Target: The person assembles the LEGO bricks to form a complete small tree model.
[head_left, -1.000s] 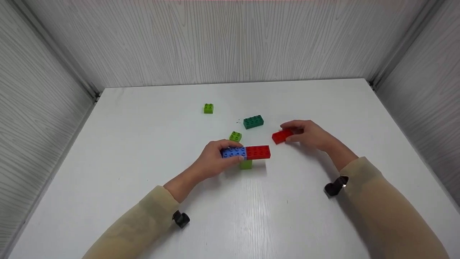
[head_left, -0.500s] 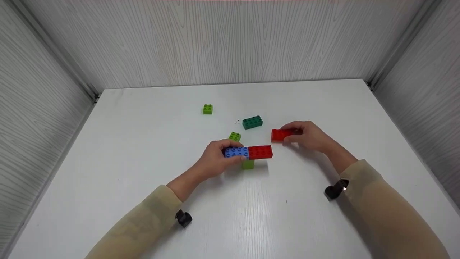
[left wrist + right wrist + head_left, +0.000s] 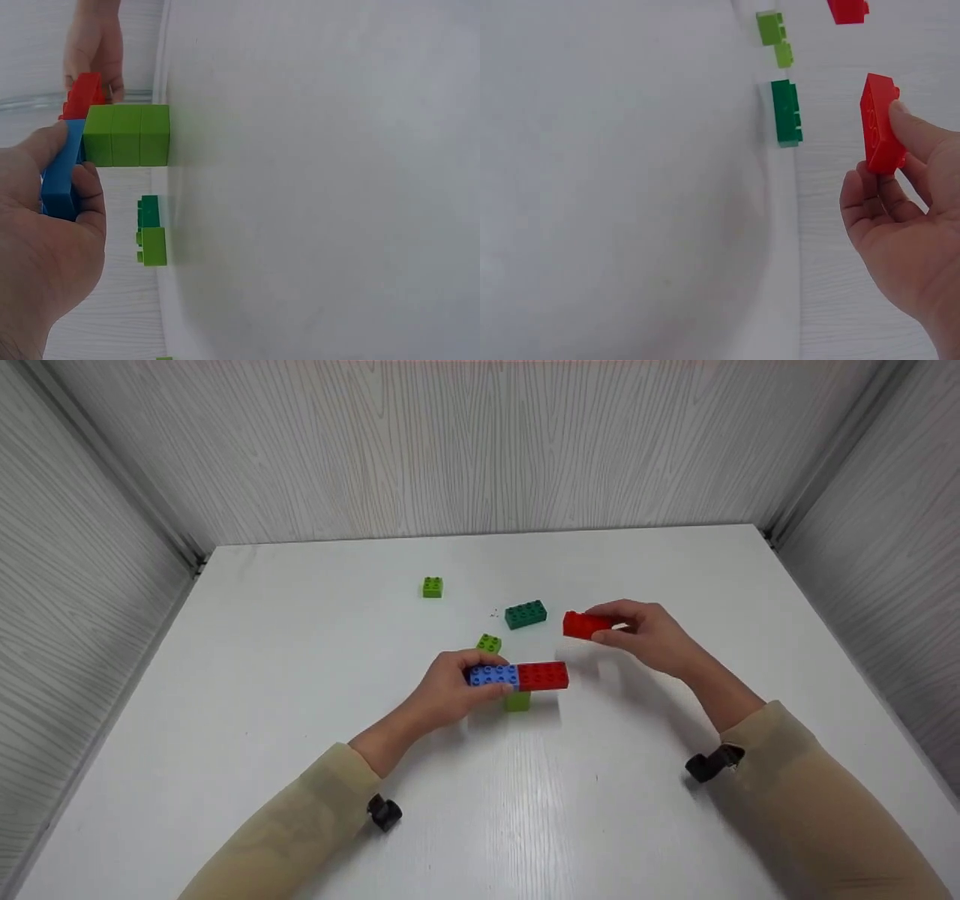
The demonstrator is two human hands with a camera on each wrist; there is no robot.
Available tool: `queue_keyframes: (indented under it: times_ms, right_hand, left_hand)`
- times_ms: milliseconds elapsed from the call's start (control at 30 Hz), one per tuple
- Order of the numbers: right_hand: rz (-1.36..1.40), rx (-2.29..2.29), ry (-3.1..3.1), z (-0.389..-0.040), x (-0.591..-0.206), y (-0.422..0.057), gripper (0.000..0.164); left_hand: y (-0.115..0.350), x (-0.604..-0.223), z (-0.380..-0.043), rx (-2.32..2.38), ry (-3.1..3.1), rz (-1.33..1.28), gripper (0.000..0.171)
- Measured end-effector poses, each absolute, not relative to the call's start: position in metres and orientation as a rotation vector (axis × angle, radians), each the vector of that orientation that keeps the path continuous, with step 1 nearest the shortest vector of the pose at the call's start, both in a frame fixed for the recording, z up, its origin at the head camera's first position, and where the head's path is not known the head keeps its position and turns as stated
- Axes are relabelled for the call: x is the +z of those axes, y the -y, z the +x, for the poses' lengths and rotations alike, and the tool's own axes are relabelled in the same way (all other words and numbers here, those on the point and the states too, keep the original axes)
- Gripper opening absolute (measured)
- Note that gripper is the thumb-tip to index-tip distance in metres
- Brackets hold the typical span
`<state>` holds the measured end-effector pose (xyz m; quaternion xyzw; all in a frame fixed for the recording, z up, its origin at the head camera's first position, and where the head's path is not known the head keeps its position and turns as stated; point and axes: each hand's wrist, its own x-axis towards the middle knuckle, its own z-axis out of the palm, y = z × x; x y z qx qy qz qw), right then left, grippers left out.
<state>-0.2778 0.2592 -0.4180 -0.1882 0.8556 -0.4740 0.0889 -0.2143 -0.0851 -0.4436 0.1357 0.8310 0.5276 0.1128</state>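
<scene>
The left hand (image 3: 444, 688) grips a blue brick (image 3: 493, 676), the right hand (image 3: 654, 639) a loose red brick (image 3: 580, 625) (any lettering's too small for me).

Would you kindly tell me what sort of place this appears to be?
Probably a booth-like workspace: a white tabletop, wood-grain panels at its back and sides, and a red toy brick in the right hand.

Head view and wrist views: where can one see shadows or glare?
Head view: soft shadows on the table below the right hand and red brick, pale sheen nearer the camera; left wrist view: hazy table; right wrist view: soft shadow across the table.
</scene>
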Motion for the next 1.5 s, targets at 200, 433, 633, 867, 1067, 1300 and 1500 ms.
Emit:
queue_keyframes:
  times_ms: [200,433,633,867,1067,1300,1500]
  right_hand:
    - [-0.766,-1.465,-2.512,-0.262,-0.403,-0.24,0.037]
    - [-0.925,-1.4,-2.536,-0.251,-0.398,-0.22,0.037]
    - [-0.979,-1.365,-2.521,-0.245,-0.399,-0.207,0.037]
    - [-0.997,-1.346,-2.514,-0.242,-0.402,-0.197,0.036]
    - [-1.018,-1.357,-2.493,-0.241,-0.405,-0.193,0.036]
    - [-1.013,-1.339,-2.494,-0.241,-0.408,-0.192,0.036]
    - [-1.012,-1.315,-2.5,-0.24,-0.41,-0.192,0.037]
  left_hand:
    - [0.086,-0.444,-0.214,1.556,-2.428,0.406,0.036]
    - [0.086,-0.443,-0.216,1.551,-2.427,0.414,0.037]
    - [0.087,-0.443,-0.217,1.539,-2.443,0.418,0.039]
    - [0.087,-0.442,-0.216,1.547,-2.428,0.433,0.04]
    - [0.086,-0.442,-0.216,1.56,-2.435,0.447,0.04]
    - [0.086,-0.442,-0.215,1.591,-2.418,0.474,0.04]
    - [0.086,-0.44,-0.212,1.567,-2.446,0.52,0.047]
